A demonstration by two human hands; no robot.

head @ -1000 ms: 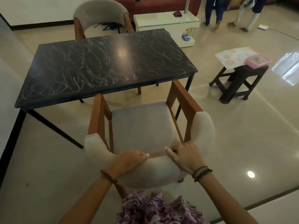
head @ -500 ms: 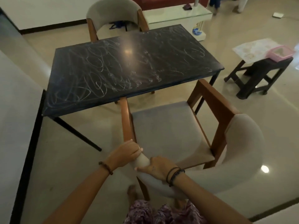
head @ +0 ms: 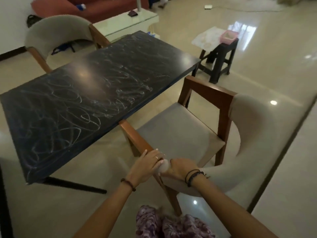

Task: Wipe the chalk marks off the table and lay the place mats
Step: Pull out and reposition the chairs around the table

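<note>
The right hand (head: 181, 170) curls over the chair back (head: 253, 152), so its fingers are hidden from here. Bench (head: 96, 100) runs off the left edge, and whatever's in the pink tray (head: 229, 37) is too small to tell.

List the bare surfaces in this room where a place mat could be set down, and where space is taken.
The black table carries only chalk marks, edge to edge. The near chair seat is bare. The dark stool is crowded by a patterned sheet and pink tub.
</note>
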